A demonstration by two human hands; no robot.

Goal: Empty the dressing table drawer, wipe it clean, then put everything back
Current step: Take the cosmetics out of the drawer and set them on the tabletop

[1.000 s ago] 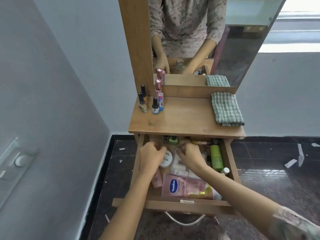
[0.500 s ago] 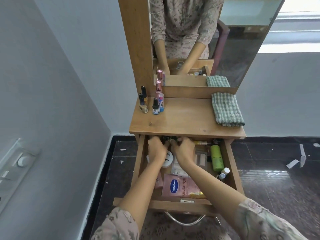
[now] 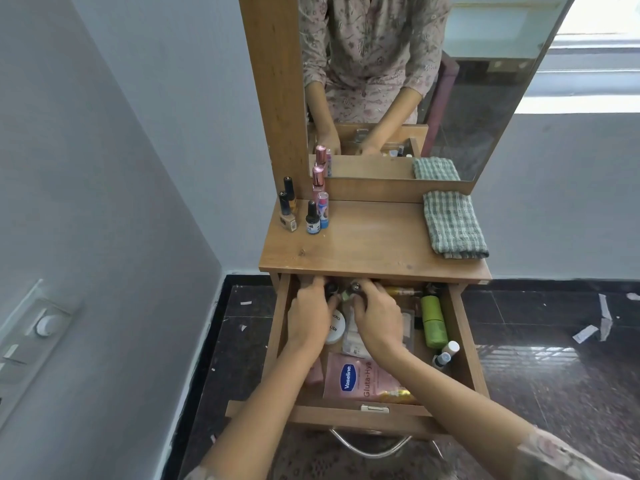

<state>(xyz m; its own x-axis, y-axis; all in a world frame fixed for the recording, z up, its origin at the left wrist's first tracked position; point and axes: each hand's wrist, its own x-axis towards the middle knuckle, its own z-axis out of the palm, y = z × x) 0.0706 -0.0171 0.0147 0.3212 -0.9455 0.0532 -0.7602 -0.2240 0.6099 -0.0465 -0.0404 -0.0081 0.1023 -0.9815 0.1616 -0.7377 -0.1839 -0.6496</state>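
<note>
The wooden drawer (image 3: 464, 344) of the dressing table stands pulled out and holds several cosmetics. Both my hands reach into its back, under the tabletop edge. My left hand (image 3: 309, 315) curls its fingers round a small dark-capped bottle (image 3: 331, 289). My right hand (image 3: 377, 318) pinches a small green bottle with a dark cap (image 3: 352, 292). Below the hands lie a white round jar (image 3: 336, 329), a pink Vaseline pouch (image 3: 356, 379), a green bottle (image 3: 433, 322) and two small white-capped bottles (image 3: 446, 353).
On the tabletop (image 3: 374, 244), several small nail polish and lip bottles (image 3: 306, 209) stand at the back left. A folded checked cloth (image 3: 453, 226) lies at the right. A mirror (image 3: 415, 84) rises behind. Dark floor tiles with paper scraps (image 3: 588, 332) surround the table.
Both hands have slid from the drawer's middle to its back and closed on small bottles there. The white jar and pink pouch now show more.
</note>
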